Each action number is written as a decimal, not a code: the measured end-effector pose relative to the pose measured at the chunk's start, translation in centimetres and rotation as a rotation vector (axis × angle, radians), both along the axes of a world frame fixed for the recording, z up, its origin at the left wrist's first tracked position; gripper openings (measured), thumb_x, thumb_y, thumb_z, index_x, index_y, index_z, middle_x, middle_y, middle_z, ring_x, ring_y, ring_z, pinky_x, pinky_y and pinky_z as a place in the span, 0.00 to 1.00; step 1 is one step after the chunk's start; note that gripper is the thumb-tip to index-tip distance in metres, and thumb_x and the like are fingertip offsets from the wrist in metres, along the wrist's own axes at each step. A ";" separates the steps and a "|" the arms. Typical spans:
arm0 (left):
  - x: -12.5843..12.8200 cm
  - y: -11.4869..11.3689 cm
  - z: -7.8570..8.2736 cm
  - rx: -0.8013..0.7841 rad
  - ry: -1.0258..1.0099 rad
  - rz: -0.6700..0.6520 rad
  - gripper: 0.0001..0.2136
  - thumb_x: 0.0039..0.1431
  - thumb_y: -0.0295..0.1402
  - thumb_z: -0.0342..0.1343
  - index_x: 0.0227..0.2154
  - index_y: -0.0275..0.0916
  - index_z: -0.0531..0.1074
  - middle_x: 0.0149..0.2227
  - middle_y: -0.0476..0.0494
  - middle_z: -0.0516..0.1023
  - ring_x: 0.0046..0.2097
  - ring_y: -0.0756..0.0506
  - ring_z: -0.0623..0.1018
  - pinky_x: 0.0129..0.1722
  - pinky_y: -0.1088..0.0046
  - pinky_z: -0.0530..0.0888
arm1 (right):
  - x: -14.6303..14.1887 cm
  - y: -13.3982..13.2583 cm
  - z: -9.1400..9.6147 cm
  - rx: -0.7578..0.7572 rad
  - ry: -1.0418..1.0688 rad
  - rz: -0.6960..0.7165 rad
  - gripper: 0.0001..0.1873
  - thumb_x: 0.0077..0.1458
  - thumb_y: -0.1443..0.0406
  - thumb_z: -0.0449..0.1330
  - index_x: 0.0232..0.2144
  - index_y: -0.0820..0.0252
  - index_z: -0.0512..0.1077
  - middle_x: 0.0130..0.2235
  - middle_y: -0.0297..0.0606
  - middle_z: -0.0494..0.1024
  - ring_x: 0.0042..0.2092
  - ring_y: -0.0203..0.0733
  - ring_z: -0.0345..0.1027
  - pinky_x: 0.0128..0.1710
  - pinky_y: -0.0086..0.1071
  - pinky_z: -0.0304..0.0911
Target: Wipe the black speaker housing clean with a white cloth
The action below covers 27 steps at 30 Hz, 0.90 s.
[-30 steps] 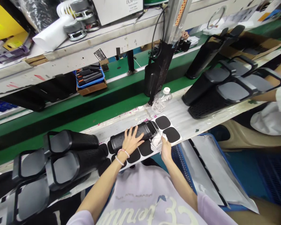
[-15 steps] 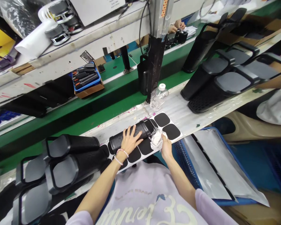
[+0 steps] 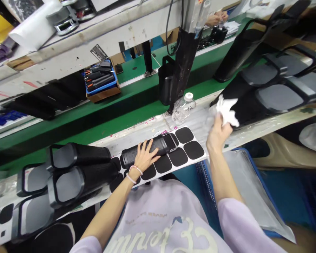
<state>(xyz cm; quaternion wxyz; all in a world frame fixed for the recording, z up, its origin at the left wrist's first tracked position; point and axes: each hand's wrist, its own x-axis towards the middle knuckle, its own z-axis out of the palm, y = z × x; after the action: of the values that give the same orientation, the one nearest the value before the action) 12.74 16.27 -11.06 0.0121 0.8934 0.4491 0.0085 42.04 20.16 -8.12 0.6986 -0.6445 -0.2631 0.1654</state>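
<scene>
A black speaker housing (image 3: 147, 150) lies on its side across a white sheet of black rounded pads (image 3: 184, 147) at the bench's near edge. My left hand (image 3: 144, 159) rests flat on the housing, fingers spread. My right hand (image 3: 218, 135) is raised to the right of the sheet and grips a crumpled white cloth (image 3: 227, 110), close to the stacked black housings on the right (image 3: 265, 91).
Three black housings (image 3: 68, 175) lie stacked at the left. A clear plastic bottle (image 3: 183, 105) stands behind the sheet beside a black post (image 3: 183, 70). A green conveyor belt (image 3: 94, 119) runs behind the bench. A blue crate with plastic bags (image 3: 242, 182) sits below right.
My right hand lifted the white cloth off the housing's end and swung it up and to the right. My left hand stayed on the housing.
</scene>
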 end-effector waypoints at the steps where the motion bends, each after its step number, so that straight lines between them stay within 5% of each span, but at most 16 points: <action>1: 0.0 0.1 0.0 -0.005 0.001 0.003 0.20 0.63 0.46 0.48 0.53 0.47 0.71 0.67 0.34 0.57 0.65 0.28 0.58 0.61 0.42 0.57 | 0.9 2.0 1.0 -0.013 -0.188 0.033 0.20 0.59 0.52 0.54 0.41 0.63 0.73 0.49 0.49 0.73 0.56 0.54 0.62 0.59 0.49 0.53; 5: -0.1 0.6 0.2 -0.022 0.011 0.013 0.22 0.62 0.46 0.49 0.59 0.51 0.65 0.67 0.36 0.56 0.66 0.29 0.58 0.60 0.42 0.58 | 1.5 8.6 2.6 -0.185 -0.870 0.340 0.16 0.58 0.62 0.51 0.37 0.68 0.74 0.44 0.56 0.74 0.52 0.60 0.62 0.54 0.56 0.55; 10: -0.1 1.1 0.4 -0.049 0.011 0.020 0.21 0.62 0.48 0.48 0.56 0.50 0.68 0.67 0.37 0.57 0.65 0.30 0.60 0.60 0.45 0.58 | 0.2 10.5 1.5 -0.277 -1.129 0.439 0.18 0.56 0.70 0.48 0.46 0.71 0.70 0.51 0.58 0.70 0.50 0.58 0.61 0.49 0.53 0.58; 17: -0.2 1.7 1.0 -0.093 -0.009 0.026 0.22 0.62 0.48 0.50 0.56 0.49 0.69 0.66 0.38 0.58 0.65 0.30 0.60 0.61 0.47 0.57 | 0.9 11.4 1.7 -0.310 -1.237 0.466 0.19 0.58 0.64 0.51 0.46 0.75 0.68 0.46 0.61 0.70 0.51 0.62 0.58 0.45 0.52 0.61; 23: -0.5 2.9 1.4 -0.109 -0.003 0.010 0.25 0.62 0.48 0.49 0.60 0.46 0.64 0.66 0.36 0.59 0.64 0.30 0.61 0.60 0.48 0.60 | 4.2 10.4 1.7 -0.211 -1.026 0.461 0.21 0.57 0.67 0.52 0.51 0.72 0.66 0.51 0.60 0.68 0.55 0.61 0.59 0.53 0.53 0.57; 27: -0.6 3.4 1.6 -0.129 -0.013 0.004 0.24 0.62 0.49 0.49 0.58 0.46 0.66 0.66 0.37 0.59 0.64 0.32 0.62 0.60 0.49 0.61 | 7.1 8.0 0.5 0.095 -0.180 0.121 0.14 0.54 0.72 0.55 0.43 0.59 0.71 0.50 0.42 0.71 0.56 0.44 0.62 0.60 0.37 0.52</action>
<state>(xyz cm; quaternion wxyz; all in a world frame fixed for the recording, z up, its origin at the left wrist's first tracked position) 12.14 19.69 -9.47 0.0723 0.8897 0.4505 -0.0146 49.13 28.17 -7.59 0.6905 -0.6059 -0.3708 0.1362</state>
